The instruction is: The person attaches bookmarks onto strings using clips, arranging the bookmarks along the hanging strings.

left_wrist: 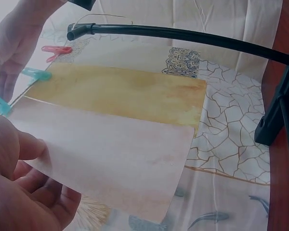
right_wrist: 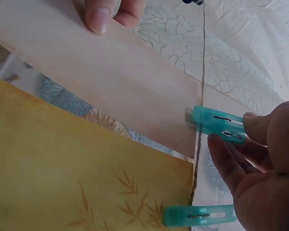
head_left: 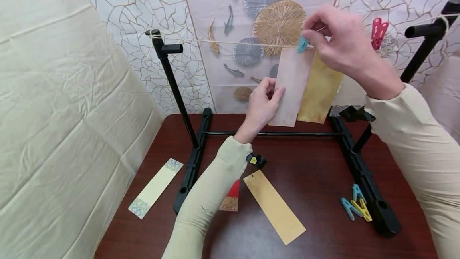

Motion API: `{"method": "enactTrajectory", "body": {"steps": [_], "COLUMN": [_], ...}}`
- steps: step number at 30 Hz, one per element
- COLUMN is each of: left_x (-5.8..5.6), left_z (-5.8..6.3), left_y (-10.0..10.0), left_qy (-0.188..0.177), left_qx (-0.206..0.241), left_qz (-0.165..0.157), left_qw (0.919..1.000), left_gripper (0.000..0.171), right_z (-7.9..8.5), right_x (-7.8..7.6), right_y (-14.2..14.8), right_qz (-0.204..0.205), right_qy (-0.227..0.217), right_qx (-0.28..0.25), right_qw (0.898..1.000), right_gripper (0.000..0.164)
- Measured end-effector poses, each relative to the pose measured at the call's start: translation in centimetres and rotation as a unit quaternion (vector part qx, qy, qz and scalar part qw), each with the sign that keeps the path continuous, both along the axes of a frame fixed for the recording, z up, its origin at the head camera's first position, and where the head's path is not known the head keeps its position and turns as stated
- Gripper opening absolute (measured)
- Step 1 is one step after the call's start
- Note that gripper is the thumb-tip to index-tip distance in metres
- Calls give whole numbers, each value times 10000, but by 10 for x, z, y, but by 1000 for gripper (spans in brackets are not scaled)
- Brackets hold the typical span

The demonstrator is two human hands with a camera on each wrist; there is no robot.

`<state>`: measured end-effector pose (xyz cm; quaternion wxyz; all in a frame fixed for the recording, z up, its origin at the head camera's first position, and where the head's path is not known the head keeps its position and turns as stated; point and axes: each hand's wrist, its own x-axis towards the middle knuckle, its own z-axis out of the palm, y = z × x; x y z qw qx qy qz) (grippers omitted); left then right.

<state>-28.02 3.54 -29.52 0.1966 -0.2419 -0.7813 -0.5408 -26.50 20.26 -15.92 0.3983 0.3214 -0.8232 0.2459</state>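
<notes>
Currently, head view, pinching pale card point(head_left: 292, 85) with left hand point(head_left: 261, 103), pinching blue clothespin point(head_left: 302, 45) at string point(head_left: 230, 42) with right hand point(head_left: 343, 45), left wrist view, pale card beside yellow card point(left_wrist: 125, 96), right wrist view, clothespin across string at pale card's top.

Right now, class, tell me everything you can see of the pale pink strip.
The pale pink strip is a long, paper-like rectangle, faintly mottled. A blue-green clip, pinched by the right hand, straddles its top edge and the cord. In the head view it slants beside the golden strip, its side held by the left hand.
</notes>
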Motion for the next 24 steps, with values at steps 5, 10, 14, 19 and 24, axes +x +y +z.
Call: {"method": "enactTrajectory", "body": {"steps": [5, 10, 14, 19, 24], "left_x": [2, 3, 3, 2, 1], "left_z": [2, 4, 3, 0, -2], "left_y": [1, 2, 3, 2, 3], "left_qy": [88, 106, 88, 45, 6], "left_qx": [-41, -34, -9, -24, -45], "left_qz": [-20, -93, -87, -11, -103], "left_qw": [10000, 9999, 9999, 10000, 9999], "left_gripper": [14, 14, 15, 14, 15], "right_z": [-1, -1, -1, 0, 2], "right_x": [1, 3, 2, 2, 4], "right_y": [-1, -1, -2, -3, -1], "right_qz": [0, -54, -42, 58, -47], "right_qy": [-99, -174, -233, -396, -630], "right_qx": [83, 154, 383, 609, 753], "right_qw": [9999, 9997, 9990, 9973, 9952], "right_gripper": [11, 12, 11, 10, 15]}}
